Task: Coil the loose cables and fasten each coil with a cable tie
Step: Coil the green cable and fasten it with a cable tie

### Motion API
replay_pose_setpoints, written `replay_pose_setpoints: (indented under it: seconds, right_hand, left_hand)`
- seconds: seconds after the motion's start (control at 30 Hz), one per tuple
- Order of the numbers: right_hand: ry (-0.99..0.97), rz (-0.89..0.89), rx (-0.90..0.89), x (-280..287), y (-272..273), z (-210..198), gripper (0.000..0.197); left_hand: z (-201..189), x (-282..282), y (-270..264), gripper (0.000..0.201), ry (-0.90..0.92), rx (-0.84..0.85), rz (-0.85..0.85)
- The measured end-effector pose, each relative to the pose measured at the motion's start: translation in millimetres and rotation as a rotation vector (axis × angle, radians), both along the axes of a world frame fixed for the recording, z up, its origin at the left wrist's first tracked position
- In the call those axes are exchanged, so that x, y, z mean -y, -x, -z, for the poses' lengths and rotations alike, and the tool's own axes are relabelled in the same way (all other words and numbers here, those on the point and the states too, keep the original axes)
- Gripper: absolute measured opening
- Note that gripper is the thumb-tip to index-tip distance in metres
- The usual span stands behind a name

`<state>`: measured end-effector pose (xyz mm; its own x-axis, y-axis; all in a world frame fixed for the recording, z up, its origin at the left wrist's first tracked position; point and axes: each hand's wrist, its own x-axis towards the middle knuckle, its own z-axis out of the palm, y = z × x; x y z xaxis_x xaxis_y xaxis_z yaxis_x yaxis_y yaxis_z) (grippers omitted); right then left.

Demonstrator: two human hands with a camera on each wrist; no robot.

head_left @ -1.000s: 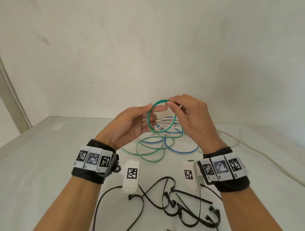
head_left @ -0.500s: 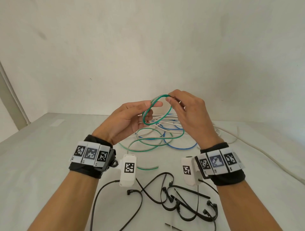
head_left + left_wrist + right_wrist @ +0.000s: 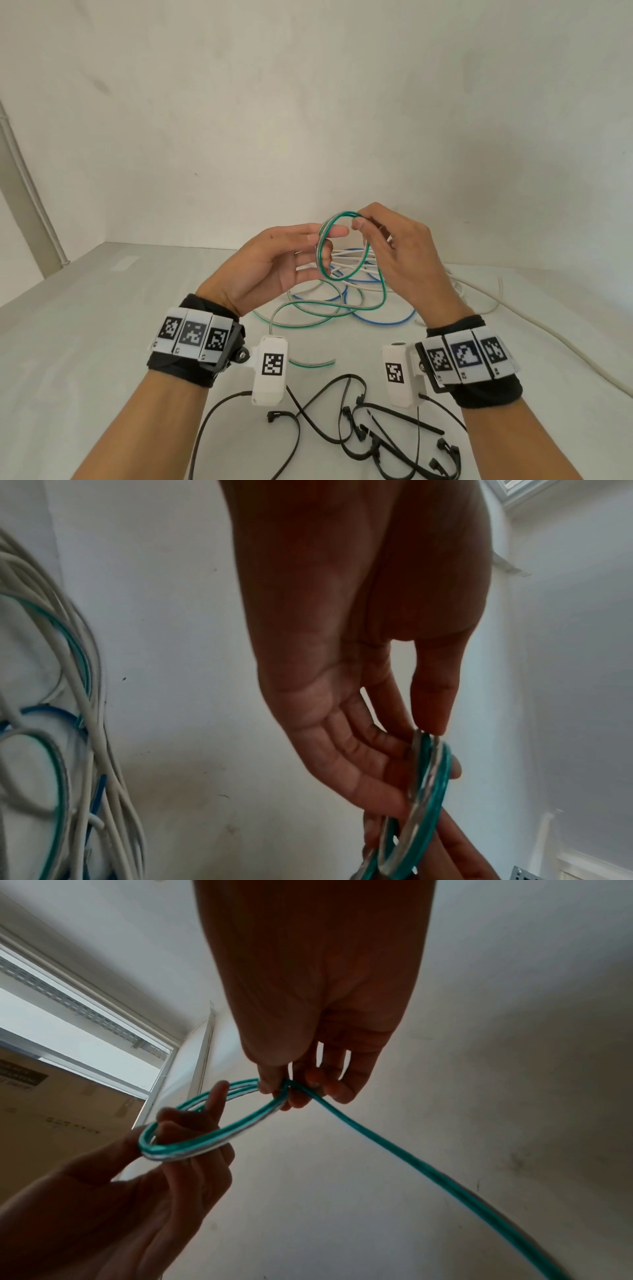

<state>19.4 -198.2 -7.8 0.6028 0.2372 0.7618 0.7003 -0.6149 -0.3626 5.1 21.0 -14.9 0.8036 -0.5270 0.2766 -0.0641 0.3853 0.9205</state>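
Note:
Both hands hold a small coil of green-and-white cable (image 3: 342, 248) in the air above the table. My left hand (image 3: 318, 240) has its fingers through the coil (image 3: 423, 791), thumb pinching the loops from above. My right hand (image 3: 359, 221) pinches the top of the coil (image 3: 205, 1131) between thumb and forefinger. The free length of the green cable (image 3: 394, 1153) runs from those fingers down to loose loops on the table (image 3: 318, 311). Several black cable ties (image 3: 370, 431) lie near the table's front.
A tangle of blue and white cables (image 3: 356, 270) lies on the table (image 3: 85, 342) behind the hands. One long white cable (image 3: 534, 322) trails off to the right. A plain wall stands close behind.
The coil has turned more edge-on and gained a loop. Both hands have risen slightly, and the loose green cable on the table has been drawn in.

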Motion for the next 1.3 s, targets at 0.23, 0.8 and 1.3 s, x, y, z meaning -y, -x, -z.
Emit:
replay_pose_setpoints:
  seconds: [0.23, 0.8, 1.3]
  right_hand:
    - [0.1, 0.059, 0.097, 2.0, -2.8, 2.8, 0.019]
    - [0.01, -0.109, -0.31, -1.1, -4.0, 6.4, 0.025]
    - [0.191, -0.059, -0.392, -24.7, 10.2, 7.5, 0.022]
  left_hand:
    - [-7.4, 5.6, 1.4, 0.037, -0.032, -0.024, -0.075]
    - [-6.5, 19.3, -6.8, 0.034, 0.475, -0.338, -0.038]
    - [-12.5, 32.7, -5.9, 0.018, 0.315, 0.175, -0.702]
